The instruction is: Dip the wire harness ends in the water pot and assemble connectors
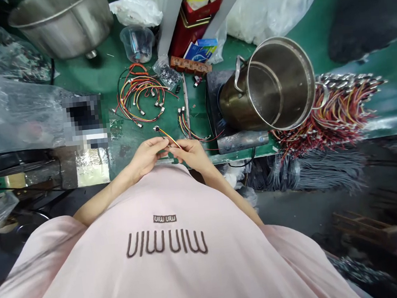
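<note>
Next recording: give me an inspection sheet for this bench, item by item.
Surface: green bench top, crowded.
Job's things: short wire harness of yellow, red and black leads, held over the bench edge; harness pile beyond it.
Clutter: tilted steel pot, steel basin, plastic cup, red tin, plastic bags.
Grippers: left hand and right hand both pinch the wire harness, fingertips close together.
Cables: large wire bundle right of the steel pot; a few loose leads near the hands.
Surroundings: grey cable heaps below the bench on the right; no other person seen.
</note>
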Tool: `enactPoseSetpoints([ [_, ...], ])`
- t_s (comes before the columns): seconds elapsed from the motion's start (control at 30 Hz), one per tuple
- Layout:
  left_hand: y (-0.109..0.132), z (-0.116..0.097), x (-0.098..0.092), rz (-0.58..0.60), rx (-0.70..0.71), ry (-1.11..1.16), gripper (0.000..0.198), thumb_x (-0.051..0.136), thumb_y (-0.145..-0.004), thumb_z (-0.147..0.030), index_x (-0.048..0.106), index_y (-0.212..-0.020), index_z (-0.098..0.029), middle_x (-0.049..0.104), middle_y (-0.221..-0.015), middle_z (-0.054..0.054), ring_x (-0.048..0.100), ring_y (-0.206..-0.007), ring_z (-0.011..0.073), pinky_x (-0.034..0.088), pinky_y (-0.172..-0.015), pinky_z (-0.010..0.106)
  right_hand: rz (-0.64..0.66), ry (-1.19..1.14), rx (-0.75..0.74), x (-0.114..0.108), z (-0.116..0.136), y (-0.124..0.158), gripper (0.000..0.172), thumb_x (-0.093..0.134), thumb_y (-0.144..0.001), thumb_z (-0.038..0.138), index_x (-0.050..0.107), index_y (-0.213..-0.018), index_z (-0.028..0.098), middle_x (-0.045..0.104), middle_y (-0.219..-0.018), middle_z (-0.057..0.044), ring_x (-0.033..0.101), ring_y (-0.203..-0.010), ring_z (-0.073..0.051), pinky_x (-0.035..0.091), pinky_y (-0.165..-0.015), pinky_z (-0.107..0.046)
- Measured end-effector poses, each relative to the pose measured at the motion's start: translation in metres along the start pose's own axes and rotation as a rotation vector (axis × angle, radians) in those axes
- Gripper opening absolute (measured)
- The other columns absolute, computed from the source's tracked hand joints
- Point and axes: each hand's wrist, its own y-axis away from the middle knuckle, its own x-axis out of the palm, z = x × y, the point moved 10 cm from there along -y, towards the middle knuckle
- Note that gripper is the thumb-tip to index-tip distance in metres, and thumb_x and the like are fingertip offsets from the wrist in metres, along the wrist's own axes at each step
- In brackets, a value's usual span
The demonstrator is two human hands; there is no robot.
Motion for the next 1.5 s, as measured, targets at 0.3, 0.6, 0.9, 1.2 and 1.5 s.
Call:
enactPoseSetpoints([
  [0.3, -0.002, -0.009, -0.015, -0.135, 0.077, 0.093, 0.031, 0.089, -0.053, -0.033, 0.071, -0.068, -0.013, 0.066, -0.07, 0.0, 0.055, -0.063, 0.0059, 0.043, -0.063, 0.019, 0.02, 0.07, 0.07, -0.011, -0.009, 0.022, 0.033, 0.066, -0.079, 0.047, 0.067, -0.071, 0.015, 0.049, -0.054, 0.004, 0.041, -0.049, -0.007, 0.03, -0.046, -0.022],
  [0.6, 0.004, -0.005, -0.003, -0.076, 0.114, -0.028, 0.03, 0.086, -0.058, -0.033, 0.066, -0.065, -0.013, 0.064, -0.064, -0.001, 0.057, -0.062, 0.0081, 0.046, -0.067, 0.024, -0.026, -0.144, -0.042, -0.007, 0.02, 0.017, 0.046, 0.069, -0.082, 0.042, 0.053, -0.122, 0.024, 0.062, -0.072, 0.005, 0.048, -0.045, -0.006, 0.039, -0.043, -0.019],
  [0.9, 0.006, -0.025, 0.001, 0.07, 0.207, -0.026, 0.038, 0.082, -0.067, -0.034, 0.069, -0.1, -0.019, 0.066, -0.075, -0.001, 0.06, -0.067, 0.0082, 0.047, -0.063, 0.021, 0.004, -0.314, 0.041, -0.012, 0.018, 0.022, 0.022, 0.07, -0.081, 0.038, 0.066, -0.091, 0.019, 0.061, -0.064, 0.004, 0.037, -0.039, -0.003, 0.025, -0.038, -0.019],
  [1.2, 0.009, -0.024, 0.002, 0.03, 0.234, -0.265, 0.031, 0.077, -0.07, -0.042, 0.063, -0.078, -0.015, 0.063, -0.064, -0.002, 0.053, -0.057, 0.0073, 0.041, -0.057, 0.021, -0.112, 0.181, -0.15, -0.02, 0.044, 0.029, 0.011, 0.069, -0.079, 0.029, 0.067, -0.086, 0.021, 0.063, -0.078, -0.001, 0.054, -0.066, -0.013, 0.044, -0.059, -0.026],
  [1.5, 0.014, -0.017, 0.01, 0.07, 0.162, -0.32, 0.04, 0.075, -0.07, -0.05, 0.054, -0.064, -0.017, 0.055, -0.053, -0.004, 0.045, -0.047, 0.0061, 0.036, -0.05, 0.021, -0.175, 0.552, -0.403, -0.013, 0.075, 0.04, 0.009, 0.057, -0.083, 0.012, 0.059, -0.078, 0.02, 0.059, -0.084, -0.003, 0.056, -0.077, -0.015, 0.046, -0.066, -0.028],
])
